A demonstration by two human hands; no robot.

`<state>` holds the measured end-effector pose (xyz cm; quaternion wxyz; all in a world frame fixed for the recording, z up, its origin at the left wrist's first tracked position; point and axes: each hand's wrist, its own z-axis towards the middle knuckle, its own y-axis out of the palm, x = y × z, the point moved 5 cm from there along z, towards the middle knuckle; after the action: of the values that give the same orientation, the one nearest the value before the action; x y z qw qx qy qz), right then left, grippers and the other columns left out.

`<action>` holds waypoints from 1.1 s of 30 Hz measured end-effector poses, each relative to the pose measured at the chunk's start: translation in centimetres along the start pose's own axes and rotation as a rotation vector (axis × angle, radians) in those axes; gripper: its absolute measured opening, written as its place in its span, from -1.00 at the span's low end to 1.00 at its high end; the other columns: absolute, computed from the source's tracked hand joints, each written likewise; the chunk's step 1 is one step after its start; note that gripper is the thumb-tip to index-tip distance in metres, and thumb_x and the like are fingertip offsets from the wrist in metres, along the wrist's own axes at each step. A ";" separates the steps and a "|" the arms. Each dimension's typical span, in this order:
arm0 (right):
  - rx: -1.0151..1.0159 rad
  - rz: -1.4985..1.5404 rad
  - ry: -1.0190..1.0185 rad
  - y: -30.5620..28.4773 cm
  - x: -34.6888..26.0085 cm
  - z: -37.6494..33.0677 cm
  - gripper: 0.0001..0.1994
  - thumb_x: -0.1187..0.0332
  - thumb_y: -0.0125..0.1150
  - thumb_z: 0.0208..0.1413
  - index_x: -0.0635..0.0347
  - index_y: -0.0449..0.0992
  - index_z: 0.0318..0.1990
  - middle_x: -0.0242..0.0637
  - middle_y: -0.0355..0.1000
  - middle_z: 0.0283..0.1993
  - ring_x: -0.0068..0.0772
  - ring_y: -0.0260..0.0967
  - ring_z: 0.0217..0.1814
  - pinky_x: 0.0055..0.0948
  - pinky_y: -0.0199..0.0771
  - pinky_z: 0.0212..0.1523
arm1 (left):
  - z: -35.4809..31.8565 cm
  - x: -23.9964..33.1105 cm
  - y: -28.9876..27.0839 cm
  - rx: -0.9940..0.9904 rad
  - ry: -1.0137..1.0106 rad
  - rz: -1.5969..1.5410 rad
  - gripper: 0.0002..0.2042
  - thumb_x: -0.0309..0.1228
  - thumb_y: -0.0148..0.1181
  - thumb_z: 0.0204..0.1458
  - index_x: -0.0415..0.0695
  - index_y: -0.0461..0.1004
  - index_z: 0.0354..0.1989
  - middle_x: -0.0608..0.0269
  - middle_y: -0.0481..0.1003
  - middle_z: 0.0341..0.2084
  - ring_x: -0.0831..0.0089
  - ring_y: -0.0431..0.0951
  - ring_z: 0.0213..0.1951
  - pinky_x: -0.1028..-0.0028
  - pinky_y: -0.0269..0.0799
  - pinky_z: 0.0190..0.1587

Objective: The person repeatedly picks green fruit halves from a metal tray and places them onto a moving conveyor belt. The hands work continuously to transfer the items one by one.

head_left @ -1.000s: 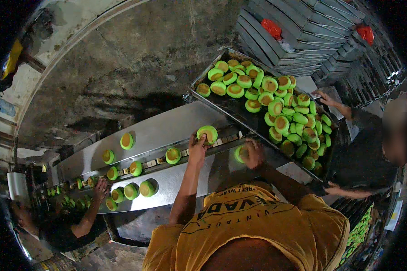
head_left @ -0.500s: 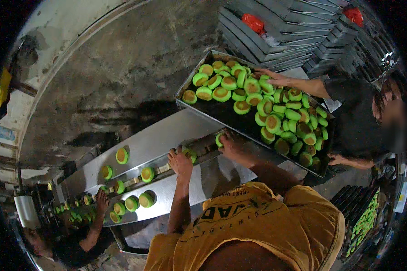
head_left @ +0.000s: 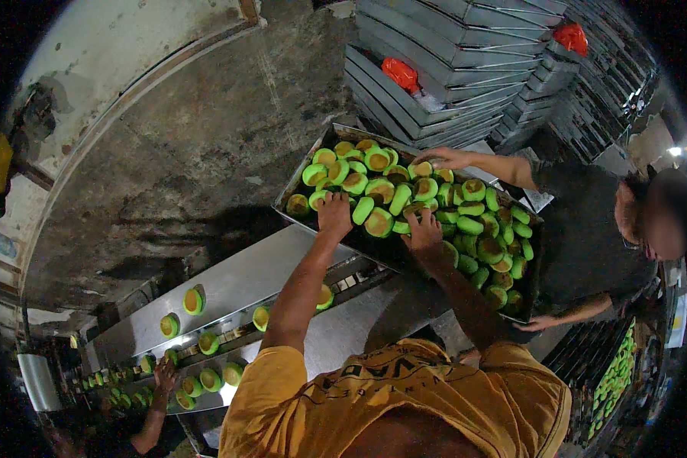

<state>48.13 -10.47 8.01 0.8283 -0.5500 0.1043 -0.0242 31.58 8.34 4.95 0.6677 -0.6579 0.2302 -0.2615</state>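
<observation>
A deep dark metal tray (head_left: 374, 263) full of round green buns with browned faces (head_left: 379, 221) stands tilted in front of me. My left hand (head_left: 334, 215) reaches over its near left edge, fingers curled on a green bun (head_left: 316, 200) beside the heap. Farther right, my right hand (head_left: 424, 231) is inside the tray, its fingers bent over another green bun (head_left: 416, 208). The palms hide the undersides of both grips. A co-worker in a dark top stands at the tray's right side, one hand (head_left: 444, 158) over the far rim and the other under the near corner.
A narrow conveyor (head_left: 349, 282) between sloping metal panels (head_left: 244, 263) carries several green buns toward me from the left. Another person's hand (head_left: 165, 372) is among buns there. Stacked metal trays (head_left: 481, 69) rise behind, and a rack of filled trays (head_left: 614, 374) stands at lower right.
Both my hands have moved from the conveyor up into the tray. The co-worker's far hand has shifted left along the rim. The tray sits slightly lower and farther left in view.
</observation>
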 end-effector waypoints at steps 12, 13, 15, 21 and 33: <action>-0.398 1.894 0.800 0.0 -6.4 -4.8 -0.59 0.35 0.23 0.17 0.18 0.33 0.16 -0.19 0.31 0.18 -0.20 0.39 0.12 0.03 0.59 -0.07 | -20.6 -0.2 -3.4 0.082 -0.364 -0.741 -0.26 -0.25 0.40 -0.12 -0.21 0.23 0.26 -0.26 0.30 0.13 -0.13 0.37 0.14 0.10 0.38 0.15; -0.600 1.909 0.838 0.4 -8.0 -6.1 -0.60 0.36 0.21 0.20 0.18 0.32 0.16 -0.22 0.32 0.17 -0.23 0.40 0.10 0.01 0.62 -0.09 | -21.3 0.6 -1.0 0.061 -0.351 -0.604 -0.27 -0.28 0.39 -0.11 -0.22 0.22 0.26 -0.25 0.31 0.13 -0.12 0.38 0.14 0.12 0.39 0.14; -0.548 1.894 0.767 1.3 -9.3 -8.1 -0.60 0.42 0.17 0.21 0.20 0.31 0.18 -0.24 0.37 0.14 -0.23 0.45 0.07 -0.07 0.65 -0.14 | -22.4 1.7 5.9 0.024 -0.327 -0.335 -0.29 -0.34 0.36 -0.09 -0.24 0.20 0.27 -0.23 0.31 0.12 -0.09 0.38 0.14 0.15 0.41 0.14; -0.590 1.327 0.458 1.6 -10.3 -9.5 -0.53 0.51 0.15 0.17 0.08 0.36 0.27 -0.37 0.36 0.21 -0.33 0.45 0.08 -0.28 0.66 -0.15 | -23.6 -0.3 5.4 -0.095 -0.433 -0.351 -0.37 -0.41 0.33 -0.05 -0.21 0.20 0.22 -0.20 0.31 0.14 -0.07 0.37 0.17 0.17 0.43 0.14; -0.354 0.313 -0.244 1.8 -13.9 -9.4 -0.75 0.38 0.24 0.05 0.11 0.60 -0.08 -0.04 0.55 -0.20 -0.01 0.51 -0.13 -0.12 0.52 -0.11 | -25.5 -3.5 -1.0 0.107 -0.666 -0.305 -0.42 -0.16 0.34 -0.01 -0.17 0.35 0.15 -0.12 0.34 0.11 -0.03 0.31 0.16 0.02 0.25 0.17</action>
<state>32.57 -16.13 4.87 0.7191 -0.6625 0.0902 0.1894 12.29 -8.66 5.09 0.6930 -0.6977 -0.1144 -0.1411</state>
